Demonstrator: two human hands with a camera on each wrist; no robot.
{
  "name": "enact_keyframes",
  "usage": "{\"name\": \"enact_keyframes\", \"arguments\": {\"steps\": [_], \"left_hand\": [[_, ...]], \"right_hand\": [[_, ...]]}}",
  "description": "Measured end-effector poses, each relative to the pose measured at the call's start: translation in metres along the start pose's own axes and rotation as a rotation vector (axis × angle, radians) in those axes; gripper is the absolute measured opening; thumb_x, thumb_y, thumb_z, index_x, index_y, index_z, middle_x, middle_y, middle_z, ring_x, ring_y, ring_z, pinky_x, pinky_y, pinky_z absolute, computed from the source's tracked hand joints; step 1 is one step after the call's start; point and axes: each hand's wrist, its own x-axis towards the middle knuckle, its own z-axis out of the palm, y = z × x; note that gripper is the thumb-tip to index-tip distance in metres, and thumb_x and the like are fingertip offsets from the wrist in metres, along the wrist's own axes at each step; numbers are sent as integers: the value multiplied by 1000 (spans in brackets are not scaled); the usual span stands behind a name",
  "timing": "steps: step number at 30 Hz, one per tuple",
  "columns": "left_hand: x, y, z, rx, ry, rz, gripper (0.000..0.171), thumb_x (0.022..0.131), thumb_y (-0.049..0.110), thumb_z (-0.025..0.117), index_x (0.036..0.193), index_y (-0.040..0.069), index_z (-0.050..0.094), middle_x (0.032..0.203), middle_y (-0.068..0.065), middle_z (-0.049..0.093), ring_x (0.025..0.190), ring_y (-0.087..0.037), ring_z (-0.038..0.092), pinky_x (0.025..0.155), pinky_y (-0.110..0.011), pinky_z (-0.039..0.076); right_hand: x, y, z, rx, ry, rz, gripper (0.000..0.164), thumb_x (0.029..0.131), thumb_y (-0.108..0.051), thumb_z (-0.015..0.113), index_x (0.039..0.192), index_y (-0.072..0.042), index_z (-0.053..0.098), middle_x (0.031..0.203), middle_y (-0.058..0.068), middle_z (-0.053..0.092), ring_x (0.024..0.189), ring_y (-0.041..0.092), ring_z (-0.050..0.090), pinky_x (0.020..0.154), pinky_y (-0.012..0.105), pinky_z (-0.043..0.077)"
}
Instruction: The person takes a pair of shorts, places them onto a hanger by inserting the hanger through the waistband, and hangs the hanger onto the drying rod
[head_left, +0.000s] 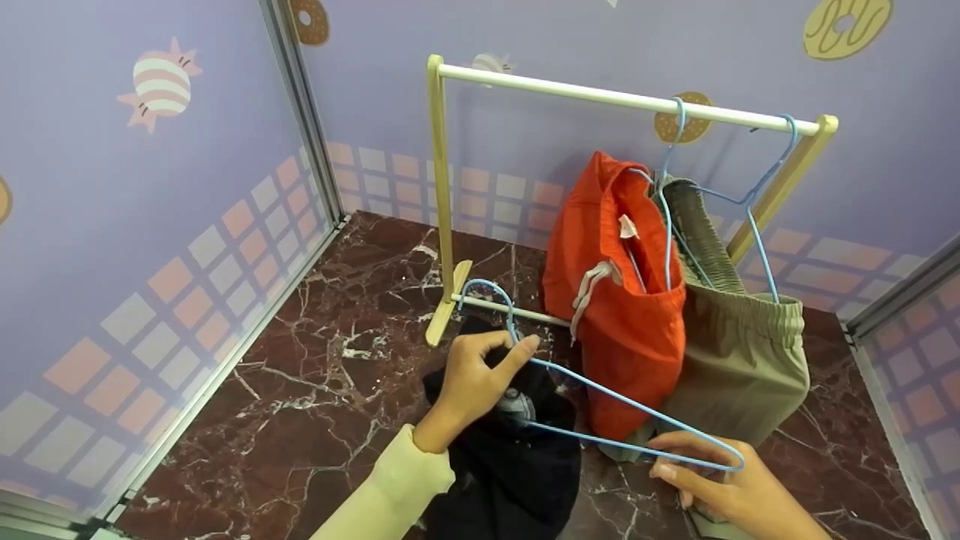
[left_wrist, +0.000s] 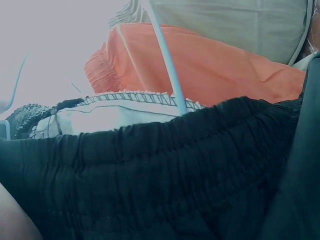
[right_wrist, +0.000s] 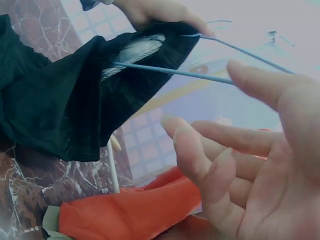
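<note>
My left hand (head_left: 476, 375) grips a thin blue clothes hanger (head_left: 615, 394) near its neck, with the hook curving up past the fingers. Black elastic-waist pants (head_left: 510, 480) hang below this hand, the waistband's edge close at its fingers. One end of the hanger runs into the waist opening, where white lining (right_wrist: 142, 50) shows. At the hanger's other end is my right hand (head_left: 724, 480), its fingers loosely bent and the thumb apart from them. The hanger's bare end overlaps that hand between thumb and forefinger in the head view.
A wooden rack with a white rail (head_left: 555, 86) stands behind the hands. From it hang orange pants (head_left: 630, 337) and olive pants (head_left: 742, 352) on blue hangers. Patterned walls (head_left: 187, 225) enclose a dark marble-look floor (head_left: 300, 397).
</note>
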Motion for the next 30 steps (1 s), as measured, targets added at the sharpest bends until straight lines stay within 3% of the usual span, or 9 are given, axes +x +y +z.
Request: {"name": "enact_keyframes", "arguments": {"steps": [4,10,13,17,20,23,30], "left_hand": [[0,3,-1,-35,0,5,51,86,41,60,50,16,32,49,10,21,45,-4,20,46,-18,19],[-1,8,-1,-65,-9,35,50,87,37,60,50,16,33,49,10,23,45,-3,22,45,-17,20],[-1,11,-1,-83,-10,57,49,87,34,60,50,16,34,48,10,24,45,-2,23,46,-16,21],[-2,15,-1,-107,-10,80,49,87,31,61,49,14,33,49,9,25,46,-2,24,46,-16,22],[-3,17,0,-116,-11,91,50,86,28,62,49,13,33,49,8,25,45,-3,25,45,-15,22],[-4,20,0,-119,-14,97,49,86,27,62,49,12,33,48,8,25,45,-3,24,45,-15,21],[-3,25,0,-138,-23,118,48,87,26,61,49,13,33,47,9,26,44,0,24,44,-14,20]], "right_hand": [[9,0,8,-36,43,65,27,89,-21,58,113,-10,59,70,0,62,50,4,52,42,27,44],[26,6,23,-162,143,38,21,91,-28,56,107,-18,63,91,-6,68,74,3,61,62,23,50],[35,14,29,-192,157,93,21,90,-35,54,104,-21,63,87,-5,67,76,2,60,67,21,47],[47,27,39,-119,146,175,33,90,-39,53,113,-16,59,92,6,65,72,4,59,64,24,50],[56,39,48,-21,151,217,43,91,-37,53,123,-8,53,108,13,63,86,12,63,68,31,54],[65,48,56,81,169,269,48,91,-36,53,127,-4,48,111,19,61,96,22,61,70,36,54],[81,58,71,218,203,353,54,90,-38,54,132,-7,42,126,20,49,88,22,60,70,39,53]]}}
